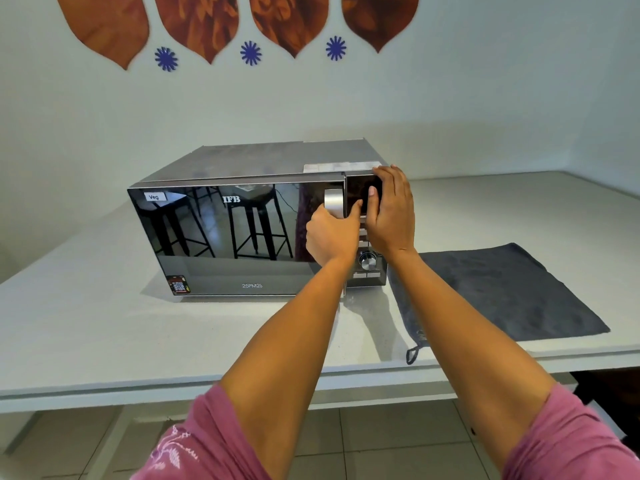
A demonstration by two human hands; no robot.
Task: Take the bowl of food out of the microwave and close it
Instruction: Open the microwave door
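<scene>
A silver microwave with a dark mirrored door stands on the white table. The door looks shut or nearly so. My left hand is wrapped around the silver door handle at the door's right edge. Flat against the control panel lies my right hand, fingers reaching over the microwave's top right corner. The bowl of food is hidden from view.
A dark grey cloth with a hanging loop lies flat on the table right of the microwave, reaching the front edge. A wall stands close behind the microwave. Tiled floor shows below the table's front edge.
</scene>
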